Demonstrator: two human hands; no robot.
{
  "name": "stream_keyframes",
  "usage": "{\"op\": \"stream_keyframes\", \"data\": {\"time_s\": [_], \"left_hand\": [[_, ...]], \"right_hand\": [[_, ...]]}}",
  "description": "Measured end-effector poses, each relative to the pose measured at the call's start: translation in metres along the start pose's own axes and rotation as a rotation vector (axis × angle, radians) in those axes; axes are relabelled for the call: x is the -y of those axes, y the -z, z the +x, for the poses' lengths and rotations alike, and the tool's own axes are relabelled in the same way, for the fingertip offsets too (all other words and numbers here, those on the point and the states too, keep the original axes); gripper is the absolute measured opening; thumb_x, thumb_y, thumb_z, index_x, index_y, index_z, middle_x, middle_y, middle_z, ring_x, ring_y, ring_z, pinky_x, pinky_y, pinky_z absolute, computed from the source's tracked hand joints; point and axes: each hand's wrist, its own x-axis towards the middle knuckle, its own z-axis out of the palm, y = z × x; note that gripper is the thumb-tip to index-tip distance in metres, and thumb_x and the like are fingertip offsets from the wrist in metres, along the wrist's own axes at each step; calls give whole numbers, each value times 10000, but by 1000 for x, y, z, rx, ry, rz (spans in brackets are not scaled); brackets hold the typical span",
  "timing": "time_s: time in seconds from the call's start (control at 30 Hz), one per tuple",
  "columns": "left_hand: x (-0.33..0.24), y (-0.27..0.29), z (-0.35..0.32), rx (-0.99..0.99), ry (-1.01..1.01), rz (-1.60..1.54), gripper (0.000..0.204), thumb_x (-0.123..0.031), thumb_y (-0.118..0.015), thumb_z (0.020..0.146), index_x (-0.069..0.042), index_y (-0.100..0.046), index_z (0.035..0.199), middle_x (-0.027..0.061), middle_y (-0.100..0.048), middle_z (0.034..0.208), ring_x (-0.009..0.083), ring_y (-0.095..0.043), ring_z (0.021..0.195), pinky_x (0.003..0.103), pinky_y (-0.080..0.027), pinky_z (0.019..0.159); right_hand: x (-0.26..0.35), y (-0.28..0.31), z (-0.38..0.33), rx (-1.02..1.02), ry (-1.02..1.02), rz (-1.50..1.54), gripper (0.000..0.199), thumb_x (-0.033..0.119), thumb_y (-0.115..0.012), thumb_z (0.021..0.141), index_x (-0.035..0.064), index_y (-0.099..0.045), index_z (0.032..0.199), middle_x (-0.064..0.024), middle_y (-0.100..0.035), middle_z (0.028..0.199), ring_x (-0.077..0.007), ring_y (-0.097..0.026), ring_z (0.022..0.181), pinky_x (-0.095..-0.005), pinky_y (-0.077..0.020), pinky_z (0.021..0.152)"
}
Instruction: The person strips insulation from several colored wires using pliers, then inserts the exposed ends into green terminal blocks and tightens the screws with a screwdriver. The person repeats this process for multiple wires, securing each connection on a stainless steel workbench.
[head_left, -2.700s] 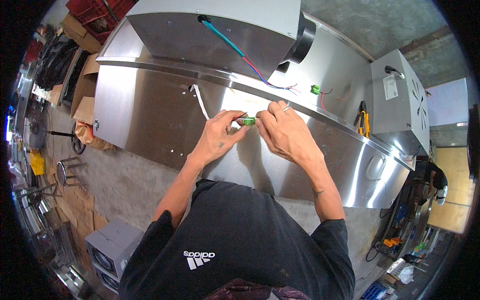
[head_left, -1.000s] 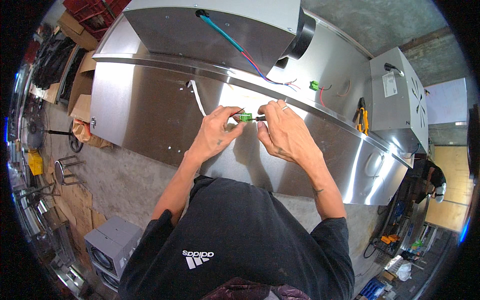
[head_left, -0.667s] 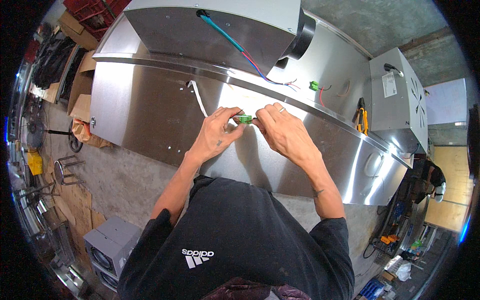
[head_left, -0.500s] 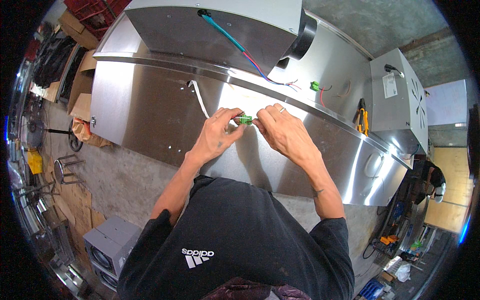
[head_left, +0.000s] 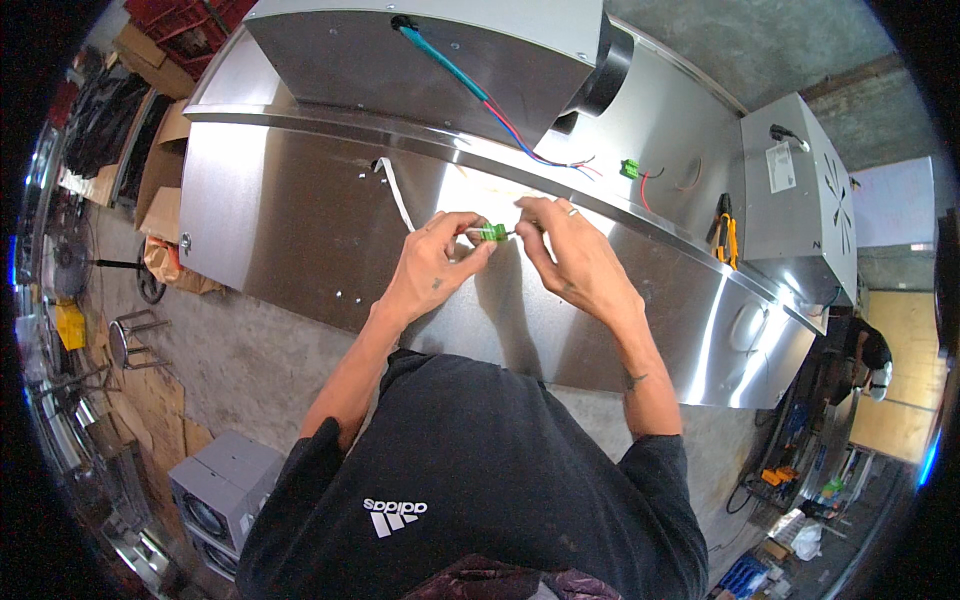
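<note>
My left hand [head_left: 432,262] pinches a small green terminal block connector [head_left: 494,232] between thumb and fingers, above the sheet-metal panel. A white cable [head_left: 394,190] runs out of a hole in the panel toward that hand. Just right of the connector is my right hand [head_left: 580,262], its thumb and forefinger apart. A short, thin dark piece [head_left: 512,234] shows between the connector and the right thumb; I cannot tell whether it is a wire. A second green terminal block [head_left: 629,169] with black and red wires lies farther back on the metal surface.
A grey metal box [head_left: 420,70] stands at the back, with a teal-sleeved cable [head_left: 445,66] ending in bare coloured wires. Orange-handled pliers [head_left: 727,236] lie at the right, beside another grey box [head_left: 795,185]. A person [head_left: 872,355] bends over at far right.
My right hand has drawn slightly away from the connector, its thumb and forefinger parting. The left hand keeps its hold on the connector, now slightly turned.
</note>
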Motion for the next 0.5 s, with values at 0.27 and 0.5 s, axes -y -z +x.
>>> {"op": "stream_keyframes", "data": {"time_s": [0.27, 0.5], "left_hand": [[13, -3, 9, -85, 179, -349, 366, -183, -843, 957, 9, -738, 1251, -27, -694, 915, 6, -448, 723, 199, -429, 650], [8, 7, 10, -9, 232, -408, 280, -121, -787, 1020, 35, -686, 1229, 19, -697, 1070, 55, -606, 944, 244, -515, 863]], "right_hand": [[-2, -59, -5, -219, -604, 929, 296, 286, -523, 1141, 43, -601, 1291, -14, -593, 850, -102, -545, 739, -264, -456, 680], [19, -78, 7, -342, -674, 1096, 327, 393, -652, 1102, 74, -616, 1035, 54, -482, 753, -58, -428, 661, -254, -345, 609]]}}
